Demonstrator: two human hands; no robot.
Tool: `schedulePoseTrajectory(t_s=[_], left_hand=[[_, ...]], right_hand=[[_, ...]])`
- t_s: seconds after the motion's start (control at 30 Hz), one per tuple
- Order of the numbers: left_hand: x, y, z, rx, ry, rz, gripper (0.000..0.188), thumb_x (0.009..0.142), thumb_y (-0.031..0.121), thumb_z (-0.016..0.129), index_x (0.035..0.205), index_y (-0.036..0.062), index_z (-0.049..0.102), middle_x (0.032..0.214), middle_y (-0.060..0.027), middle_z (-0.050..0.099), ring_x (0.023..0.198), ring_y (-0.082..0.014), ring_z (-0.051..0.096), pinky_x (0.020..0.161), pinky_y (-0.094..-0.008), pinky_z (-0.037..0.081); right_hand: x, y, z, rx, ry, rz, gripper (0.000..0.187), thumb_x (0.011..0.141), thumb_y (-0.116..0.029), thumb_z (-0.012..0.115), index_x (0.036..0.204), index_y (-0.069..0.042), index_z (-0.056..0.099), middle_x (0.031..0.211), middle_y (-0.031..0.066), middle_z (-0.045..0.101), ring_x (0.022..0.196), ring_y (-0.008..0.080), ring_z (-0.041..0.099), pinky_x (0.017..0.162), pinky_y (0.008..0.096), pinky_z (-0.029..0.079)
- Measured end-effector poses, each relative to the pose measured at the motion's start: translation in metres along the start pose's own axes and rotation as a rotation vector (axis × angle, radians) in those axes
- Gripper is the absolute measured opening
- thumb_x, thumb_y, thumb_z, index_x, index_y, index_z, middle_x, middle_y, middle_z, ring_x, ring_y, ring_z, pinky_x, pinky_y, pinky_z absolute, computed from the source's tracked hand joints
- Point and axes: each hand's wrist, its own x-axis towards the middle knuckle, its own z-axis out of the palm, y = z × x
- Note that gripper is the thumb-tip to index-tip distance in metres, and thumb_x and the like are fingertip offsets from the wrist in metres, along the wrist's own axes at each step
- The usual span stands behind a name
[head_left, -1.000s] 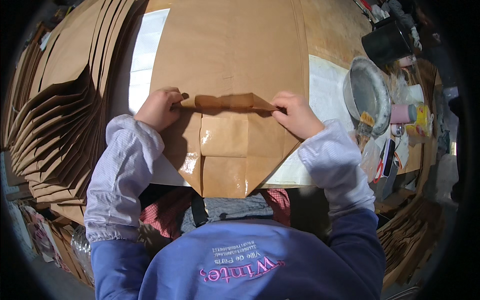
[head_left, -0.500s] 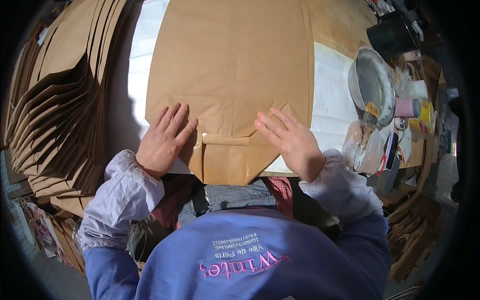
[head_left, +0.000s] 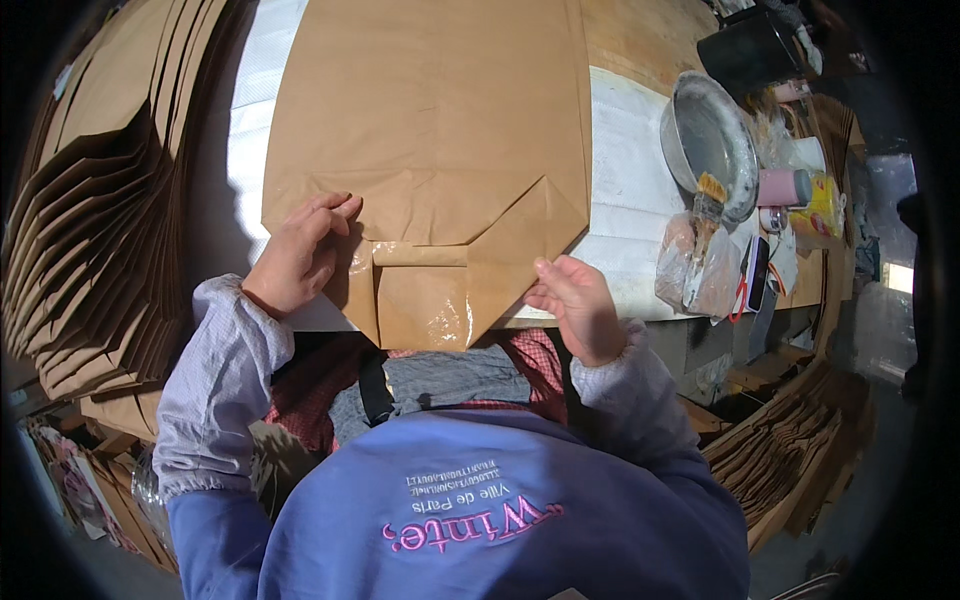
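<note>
A large brown kraft paper bag [head_left: 430,110] lies in front of me, its near end folded into a flattened bottom with slanted corners. Wet, shiny smears show on the near flap [head_left: 425,305] and beside its left crease. My left hand [head_left: 300,250] is at the bag's left corner, fingers bent together on the paper there; its thumb is mostly hidden. At the flap's slanted right edge, my right hand [head_left: 578,305] pinches the paper between thumb and curled fingers. The flap's near end reaches past the table edge, above my lap.
Stacked brown paper bags [head_left: 90,230] fan out on the left. To the right stand a metal basin [head_left: 705,145], a brush [head_left: 708,205] on plastic wrap, a pink cup [head_left: 782,187], a dark container [head_left: 750,55] and red-handled scissors [head_left: 740,298]. More folded paper [head_left: 790,450] lies low at right.
My right hand has gone from lying flat on the fold to pinching the flap's right edge, nearer me. My left fingers have curled from flat. The whole view has shifted slightly.
</note>
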Motion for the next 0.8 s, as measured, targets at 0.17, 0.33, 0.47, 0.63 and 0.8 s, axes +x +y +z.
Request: schedulePoseTrajectory(t_s=[0.17,0.33,0.47,0.63,0.8], left_hand=[[-0.001,-0.001,-0.003,0.052,-0.036,0.027,0.035,0.069,-0.013,0.052,0.100,0.0013,0.050,0.139,-0.0251,0.050,0.131,-0.0446,0.043,0.108,-0.0448,0.038],[-0.003,-0.002,-0.009,-0.061,-0.112,-0.036,0.032,0.068,-0.008,0.057,0.099,0.0009,0.054,0.145,-0.0245,0.046,0.139,-0.0435,0.034,0.114,-0.0459,0.031],[-0.003,-0.003,-0.014,-0.075,-0.238,0.002,0.034,0.066,-0.002,0.064,0.100,0.0015,0.062,0.152,-0.0258,0.036,0.145,-0.0457,0.022,0.117,-0.0510,0.023],[-0.004,0.003,-0.015,0.096,-0.314,0.156,0.044,0.062,0.007,0.071,0.106,0.0043,0.067,0.158,-0.0262,0.024,0.145,-0.0480,0.019,0.117,-0.0543,0.021],[-0.013,0.015,-0.008,0.275,-0.262,0.123,0.048,0.059,0.010,0.073,0.106,0.0057,0.066,0.157,-0.0261,0.025,0.143,-0.0514,0.021,0.114,-0.0584,0.026]], right_hand=[[0.011,0.004,0.007,-0.062,0.072,0.051,0.028,0.099,-0.026,0.059,0.090,0.001,0.060,0.081,0.0090,0.065,0.067,0.0119,0.056,0.067,0.0246,0.047],[0.015,0.005,-0.002,-0.009,0.011,-0.021,0.031,0.099,-0.026,0.060,0.083,0.000,0.057,0.074,0.0097,0.063,0.061,0.0099,0.053,0.058,0.0240,0.041],[0.010,-0.007,-0.007,-0.805,0.333,-0.350,0.019,0.096,-0.017,0.058,0.092,0.000,0.063,0.077,0.0124,0.062,0.063,0.0156,0.056,0.057,0.0261,0.044],[0.001,-0.008,0.015,-1.477,-0.025,-1.009,0.038,0.068,-0.009,0.070,0.104,0.000,0.064,0.099,0.0129,0.061,0.098,0.0292,0.058,0.087,0.0440,0.046],[0.011,0.006,0.022,-1.381,-0.068,-1.062,0.033,0.067,-0.006,0.071,0.099,-0.002,0.065,0.093,0.0106,0.063,0.090,0.0298,0.062,0.078,0.0415,0.049]])
